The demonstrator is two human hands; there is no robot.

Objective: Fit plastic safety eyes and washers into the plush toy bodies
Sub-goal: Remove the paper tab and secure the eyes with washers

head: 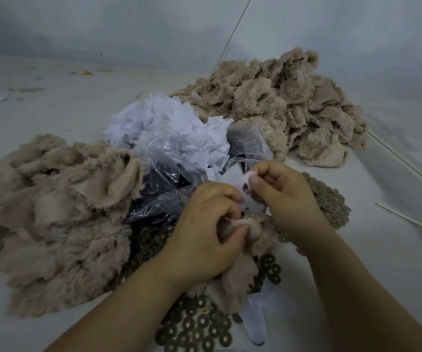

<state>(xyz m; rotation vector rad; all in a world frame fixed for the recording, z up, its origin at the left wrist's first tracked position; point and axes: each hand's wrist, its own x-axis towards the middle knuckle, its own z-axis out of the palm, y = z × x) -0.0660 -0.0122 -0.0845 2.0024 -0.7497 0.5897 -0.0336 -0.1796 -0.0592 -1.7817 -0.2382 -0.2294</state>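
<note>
1. Head view: two hands work at the middle of a pale surface (52,102).
2. The left hand (205,232) has its grip curled round one beige plush body (232,280), bunching the fabric at the top.
3. The right hand (283,194) pinches one white fabric piece (240,184) between thumb and fingers, just above the plush.
4. Two plush piles lie here: one at left (52,214), one far right (288,102).
5. One heap of white pieces (164,123) sits between them, by a clear bag (164,179).
6. Washers (194,326), too many to count, are scattered under and beside the hands.
7. Two thin white sticks (408,222) lie at right.
</note>
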